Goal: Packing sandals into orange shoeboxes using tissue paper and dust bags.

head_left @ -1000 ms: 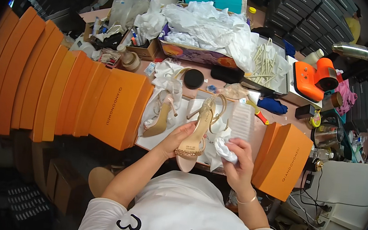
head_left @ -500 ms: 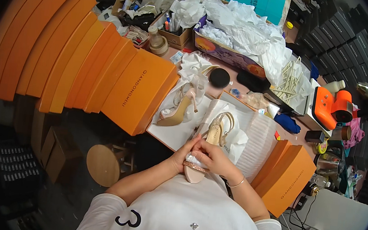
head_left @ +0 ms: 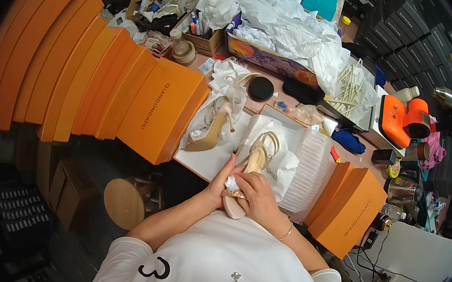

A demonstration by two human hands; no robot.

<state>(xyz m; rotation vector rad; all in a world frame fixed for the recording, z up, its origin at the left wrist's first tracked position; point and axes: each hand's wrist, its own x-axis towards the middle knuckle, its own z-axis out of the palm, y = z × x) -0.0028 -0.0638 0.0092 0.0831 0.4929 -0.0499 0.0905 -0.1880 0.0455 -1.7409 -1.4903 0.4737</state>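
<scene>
A strappy heeled sandal [head_left: 234, 208] lies against my shirt, its toe toward me and its pale insole and ankle straps pointing away. My left hand [head_left: 218, 187] is wrapped round its left side, thumb up along the edge. My right hand [head_left: 258, 198] grips the other side near the glittery toe strap, with its fingers bent over the opening. White tissue [head_left: 231, 183] shows beneath that strap, between the hands. The other sandal [head_left: 210, 132] rests on its side, heel up, on the open shoe box [head_left: 191, 158] and tissue, further left.
Orange shoe boxes [head_left: 157, 112] stand in a long row at left; more orange boxes [head_left: 348, 211] sit at right. White ribbed padding [head_left: 310, 174] lies in the open box. Behind are a carton of tissue [head_left: 274, 52], a black round lid [head_left: 260, 89] and an orange device [head_left: 396, 121].
The sandal and both hands have shifted slightly left in the picture. My right fingers have moved from a pinch at the tissue to lying over the sandal's right side; the toe strap shows more.
</scene>
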